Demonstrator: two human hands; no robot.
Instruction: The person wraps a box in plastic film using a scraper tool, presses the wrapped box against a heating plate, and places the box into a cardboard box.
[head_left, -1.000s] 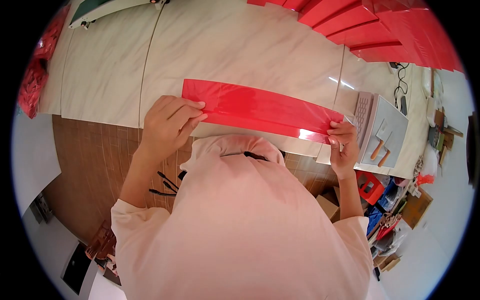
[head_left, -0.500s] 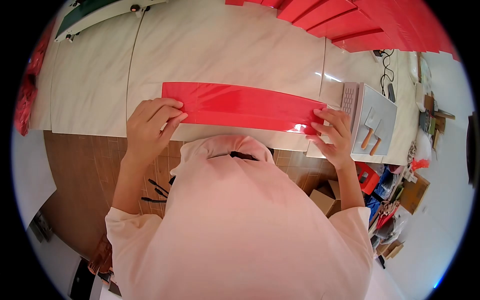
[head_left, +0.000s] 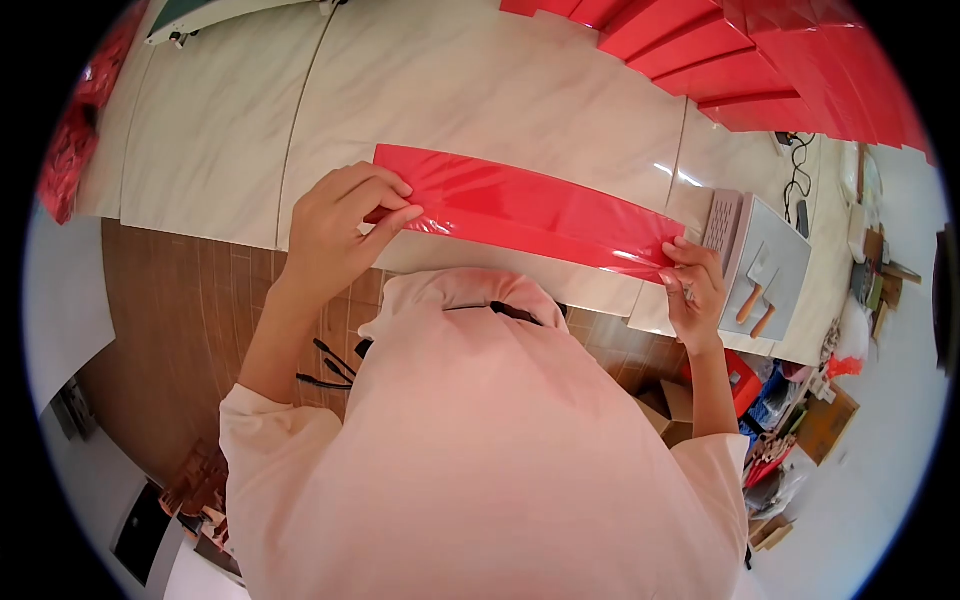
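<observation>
A long, glossy red strip (head_left: 540, 212), flat and thin like plastic film or a sleeve, stretches between my two hands near the front edge of the pale marbled table (head_left: 420, 75). My left hand (head_left: 348, 215) pinches its left end between thumb and fingers. At the lower right corner, my right hand (head_left: 694, 290) has its thumb and fingertips closed on the strip. Small creases and bright reflections run across the red surface close to both grips. Whether the strip touches the table or is slightly raised, I cannot tell.
Stacked red pieces (head_left: 720, 60) of similar material spread over the back right. Right of my right hand lie a lilac box (head_left: 722, 225) and a grey panel picturing two trowels (head_left: 785, 255). A black cable (head_left: 797, 170) sits behind. Cluttered shelving (head_left: 780, 420) stands at right.
My right fingers have drawn together onto the strip's corner. The strip now slants more, its right end nearer me. The whole view has also turned slightly.
</observation>
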